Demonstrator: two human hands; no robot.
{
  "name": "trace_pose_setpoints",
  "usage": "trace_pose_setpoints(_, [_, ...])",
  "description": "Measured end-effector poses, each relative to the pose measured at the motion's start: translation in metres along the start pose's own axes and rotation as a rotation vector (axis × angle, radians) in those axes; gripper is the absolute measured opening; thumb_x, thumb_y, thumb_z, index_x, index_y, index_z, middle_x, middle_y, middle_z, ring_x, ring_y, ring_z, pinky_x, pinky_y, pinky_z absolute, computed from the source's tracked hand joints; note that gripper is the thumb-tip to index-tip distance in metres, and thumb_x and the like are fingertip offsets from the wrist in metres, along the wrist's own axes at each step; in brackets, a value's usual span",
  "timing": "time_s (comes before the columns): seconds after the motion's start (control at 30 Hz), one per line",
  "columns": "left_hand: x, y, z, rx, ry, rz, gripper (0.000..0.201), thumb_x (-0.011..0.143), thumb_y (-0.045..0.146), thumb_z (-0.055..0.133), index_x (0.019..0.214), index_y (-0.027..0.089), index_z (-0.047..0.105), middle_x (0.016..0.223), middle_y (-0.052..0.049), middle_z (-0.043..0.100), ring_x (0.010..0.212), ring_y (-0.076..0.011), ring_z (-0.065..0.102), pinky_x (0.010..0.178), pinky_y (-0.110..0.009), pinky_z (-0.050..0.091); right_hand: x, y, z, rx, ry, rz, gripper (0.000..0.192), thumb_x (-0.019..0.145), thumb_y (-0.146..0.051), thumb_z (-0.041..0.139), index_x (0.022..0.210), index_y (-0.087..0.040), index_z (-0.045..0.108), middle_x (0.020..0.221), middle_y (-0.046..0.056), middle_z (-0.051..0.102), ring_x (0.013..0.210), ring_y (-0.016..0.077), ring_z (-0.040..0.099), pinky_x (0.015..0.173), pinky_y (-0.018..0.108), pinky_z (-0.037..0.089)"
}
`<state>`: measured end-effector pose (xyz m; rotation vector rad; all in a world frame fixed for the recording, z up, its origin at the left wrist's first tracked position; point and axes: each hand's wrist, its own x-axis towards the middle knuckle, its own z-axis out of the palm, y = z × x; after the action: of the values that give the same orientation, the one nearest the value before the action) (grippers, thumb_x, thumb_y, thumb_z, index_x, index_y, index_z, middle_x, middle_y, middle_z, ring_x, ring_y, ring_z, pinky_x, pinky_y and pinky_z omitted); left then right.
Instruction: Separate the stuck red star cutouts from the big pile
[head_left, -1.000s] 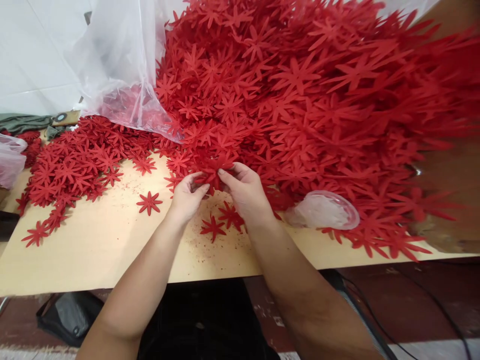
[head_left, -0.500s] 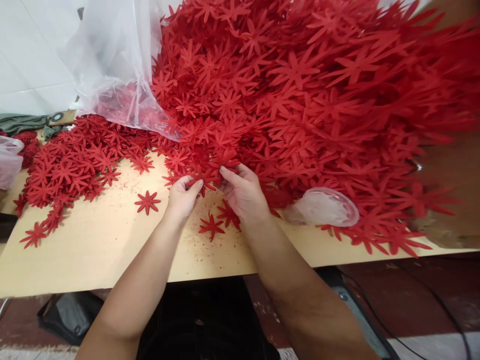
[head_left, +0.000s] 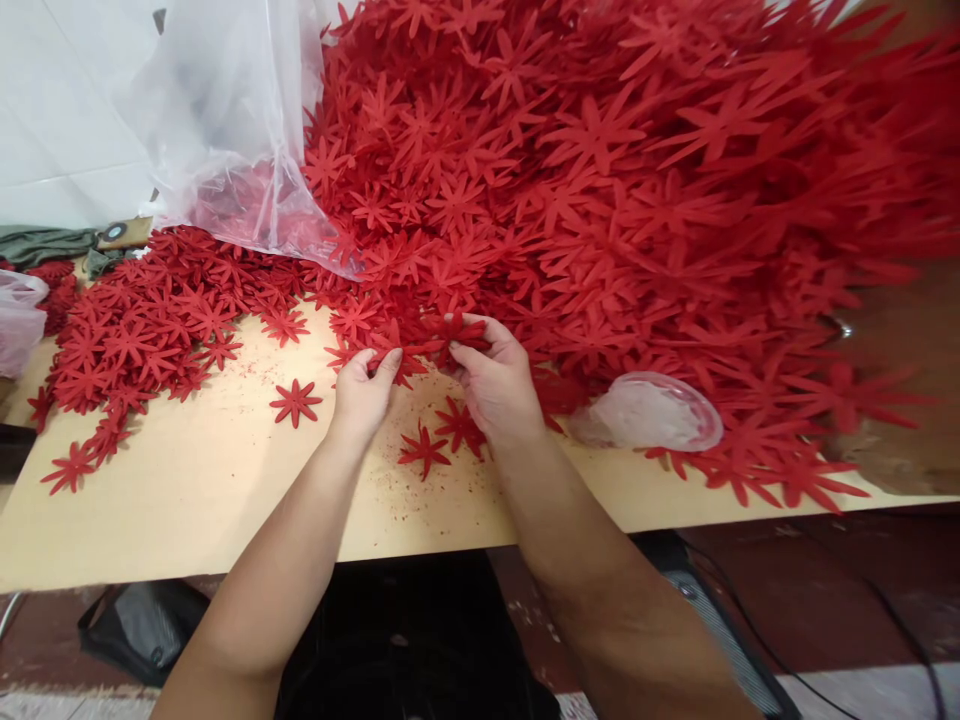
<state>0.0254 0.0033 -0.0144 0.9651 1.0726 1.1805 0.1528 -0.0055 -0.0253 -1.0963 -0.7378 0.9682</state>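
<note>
Head view: the left hand (head_left: 360,400) has its thumb and fingers pinched together on the near edge of a red flower cutout (head_left: 401,352), most of which extends past the fingertips. The right hand (head_left: 501,392) grips a second red cutout (head_left: 465,330) between thumb and bent fingers, its petals showing in the gap. Both pieces are at the near edge of a large heap (head_left: 540,210). A single loose cutout (head_left: 296,402) lies flat on the surface (head_left: 247,520), left of the left hand.
</note>
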Motion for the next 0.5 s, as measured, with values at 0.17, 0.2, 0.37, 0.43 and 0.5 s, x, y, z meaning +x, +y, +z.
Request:
trace_pose_setpoints(0.17, [-0.002,0.000,0.003,-0.082,-0.036,-0.024,0.009,0.070,0.011,0.070,0.076,0.016,0.066,0.068,0.002,0.068,0.066,-0.0100,0.060,0.077,-0.024,0.047,-0.002,-0.004,0.003,-0.005,-0.027,0.007,0.028,0.059,-0.032,0.072,0.079,-0.023,0.054,0.081,-0.004,0.061,0.063,0.0078,0.054,0.057,0.021,0.045])
trace_pose_setpoints(0.2, [-0.002,0.000,0.003,-0.091,-0.050,-0.022,0.008,0.071,0.012,0.069,0.077,0.016,0.067,0.069,0.001,0.069,0.066,-0.0102,0.061,0.077,-0.024,0.047,-0.004,-0.005,0.004,-0.026,-0.047,0.021,0.032,0.058,-0.035,0.075,0.077,-0.022,0.053,0.077,-0.005,0.060,0.062,0.0076,0.052,0.056,0.021,0.045])
trace_pose_setpoints(0.37, [-0.003,0.003,0.003,-0.035,-0.055,-0.006,0.006,0.074,0.014,0.067,0.070,0.016,0.065,0.066,0.001,0.068,0.065,-0.0106,0.060,0.074,-0.024,0.046,-0.011,-0.009,0.009,-0.093,-0.161,0.110,0.049,0.044,-0.044,0.086,0.072,-0.021,0.055,0.068,-0.005,0.059,0.060,0.0083,0.053,0.060,0.024,0.048])
trace_pose_setpoints(0.43, [-0.004,0.005,0.003,-0.003,-0.038,0.000,0.010,0.076,0.016,0.067,0.067,0.016,0.063,0.064,0.002,0.067,0.062,-0.0102,0.057,0.070,-0.023,0.044,-0.011,-0.009,0.009,-0.092,-0.210,0.137,0.050,0.043,-0.047,0.086,0.074,-0.020,0.057,0.070,-0.004,0.061,0.062,0.0097,0.056,0.062,0.026,0.050])
trace_pose_setpoints(0.5, [-0.004,0.005,0.004,0.019,-0.030,0.004,0.011,0.077,0.017,0.066,0.066,0.017,0.063,0.063,0.003,0.065,0.060,-0.0098,0.054,0.068,-0.022,0.043,-0.011,-0.008,0.009,-0.084,-0.259,0.143,0.049,0.045,-0.048,0.086,0.075,-0.020,0.058,0.072,-0.003,0.063,0.065,0.0109,0.058,0.066,0.028,0.052])
